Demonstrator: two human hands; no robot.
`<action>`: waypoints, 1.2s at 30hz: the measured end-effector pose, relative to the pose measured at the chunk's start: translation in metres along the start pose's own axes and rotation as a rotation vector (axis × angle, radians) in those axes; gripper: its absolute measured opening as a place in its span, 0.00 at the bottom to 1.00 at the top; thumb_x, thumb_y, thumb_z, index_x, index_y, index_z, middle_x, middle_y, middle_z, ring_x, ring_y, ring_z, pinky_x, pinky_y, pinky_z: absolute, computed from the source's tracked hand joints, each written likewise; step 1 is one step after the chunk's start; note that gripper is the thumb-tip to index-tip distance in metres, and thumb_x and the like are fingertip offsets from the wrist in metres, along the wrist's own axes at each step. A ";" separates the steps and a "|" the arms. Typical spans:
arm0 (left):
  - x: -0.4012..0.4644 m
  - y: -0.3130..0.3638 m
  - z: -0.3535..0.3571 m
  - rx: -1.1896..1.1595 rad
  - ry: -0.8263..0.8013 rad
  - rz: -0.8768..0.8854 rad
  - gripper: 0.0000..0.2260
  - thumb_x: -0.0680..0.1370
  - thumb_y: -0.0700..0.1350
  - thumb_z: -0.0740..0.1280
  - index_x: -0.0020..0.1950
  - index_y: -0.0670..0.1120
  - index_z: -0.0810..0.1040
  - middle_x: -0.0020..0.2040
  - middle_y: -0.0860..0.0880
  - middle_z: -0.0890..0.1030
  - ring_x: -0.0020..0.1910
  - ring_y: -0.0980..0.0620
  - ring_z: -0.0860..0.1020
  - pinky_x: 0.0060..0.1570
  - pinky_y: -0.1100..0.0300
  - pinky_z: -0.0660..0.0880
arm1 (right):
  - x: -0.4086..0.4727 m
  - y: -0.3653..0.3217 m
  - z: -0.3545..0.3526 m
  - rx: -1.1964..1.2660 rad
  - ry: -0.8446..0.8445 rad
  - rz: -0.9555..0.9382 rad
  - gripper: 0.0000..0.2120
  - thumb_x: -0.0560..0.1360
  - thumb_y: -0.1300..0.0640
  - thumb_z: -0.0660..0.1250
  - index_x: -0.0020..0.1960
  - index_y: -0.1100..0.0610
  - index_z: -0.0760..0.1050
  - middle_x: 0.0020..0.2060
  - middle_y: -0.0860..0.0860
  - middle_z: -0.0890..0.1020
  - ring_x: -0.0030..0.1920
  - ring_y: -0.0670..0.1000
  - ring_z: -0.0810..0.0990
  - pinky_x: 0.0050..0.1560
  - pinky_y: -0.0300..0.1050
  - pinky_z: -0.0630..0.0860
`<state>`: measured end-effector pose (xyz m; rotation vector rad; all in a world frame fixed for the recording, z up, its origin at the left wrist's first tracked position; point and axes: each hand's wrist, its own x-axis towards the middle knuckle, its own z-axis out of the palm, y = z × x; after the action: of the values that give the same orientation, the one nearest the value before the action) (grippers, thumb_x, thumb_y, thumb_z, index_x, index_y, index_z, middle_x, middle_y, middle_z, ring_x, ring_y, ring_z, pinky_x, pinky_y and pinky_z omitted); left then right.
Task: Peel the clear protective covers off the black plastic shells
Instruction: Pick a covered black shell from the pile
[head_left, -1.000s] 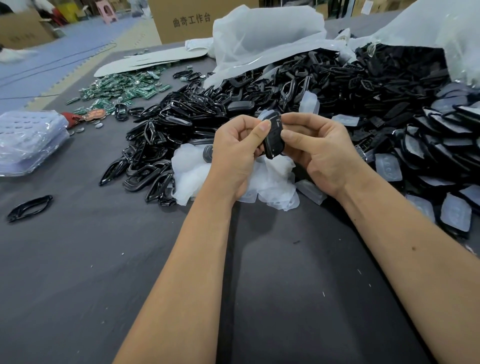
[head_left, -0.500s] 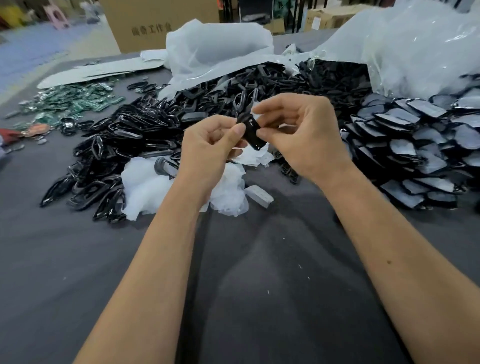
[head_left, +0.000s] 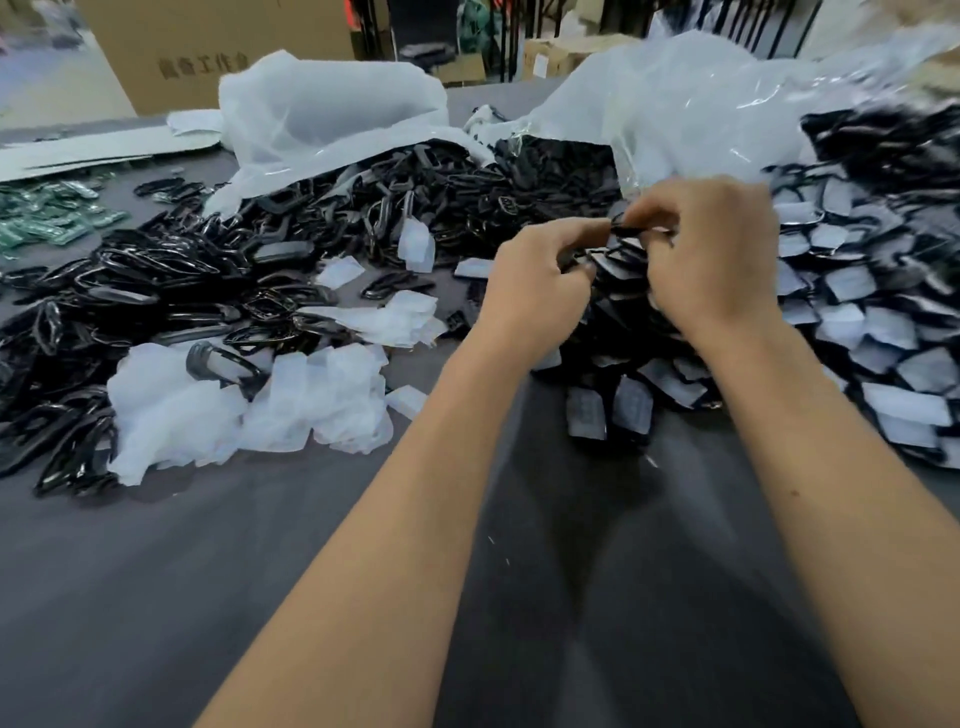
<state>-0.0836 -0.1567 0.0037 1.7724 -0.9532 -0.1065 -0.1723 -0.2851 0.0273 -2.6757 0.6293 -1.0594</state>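
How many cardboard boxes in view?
2. One big box stands at the far left behind the table; a smaller box sits far back, centre-right. Bags may hide others.

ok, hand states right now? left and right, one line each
Left hand: fingers curled, pinching one end of the black shell.
Right hand: fingers curled, pinching the same shell's other end; motion blur hides any cover.

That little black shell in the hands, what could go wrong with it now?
1. The black shell is only pinched by the fingertips of the left hand and right hand, so it might slip.
2. It hangs right over the pile of still-covered shells; if dropped, it could get lost among them.
3. The picture is blurry, so whether its cover is fully off is unclear.
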 end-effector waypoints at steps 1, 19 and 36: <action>0.001 0.001 0.005 0.021 -0.013 0.005 0.19 0.79 0.32 0.65 0.69 0.43 0.81 0.63 0.49 0.84 0.66 0.53 0.79 0.67 0.59 0.73 | 0.001 0.005 -0.001 -0.023 -0.039 0.021 0.15 0.76 0.66 0.68 0.55 0.51 0.87 0.50 0.54 0.88 0.54 0.59 0.84 0.56 0.51 0.79; -0.066 -0.070 -0.123 0.702 0.374 -0.298 0.18 0.74 0.35 0.62 0.59 0.45 0.84 0.56 0.43 0.84 0.60 0.40 0.77 0.58 0.48 0.73 | 0.000 -0.121 0.088 0.004 -0.470 -0.189 0.19 0.74 0.72 0.63 0.59 0.57 0.83 0.53 0.58 0.85 0.57 0.59 0.81 0.52 0.55 0.82; -0.082 -0.095 -0.146 0.637 0.546 -0.247 0.13 0.76 0.44 0.75 0.60 0.47 0.83 0.55 0.46 0.79 0.57 0.46 0.75 0.53 0.61 0.66 | 0.014 -0.121 0.117 0.062 -0.614 -0.151 0.14 0.76 0.64 0.69 0.36 0.59 0.67 0.38 0.58 0.76 0.40 0.60 0.76 0.39 0.50 0.73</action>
<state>-0.0149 0.0169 -0.0429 2.3209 -0.3777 0.5574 -0.0445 -0.1806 -0.0097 -2.8015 0.2707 -0.2314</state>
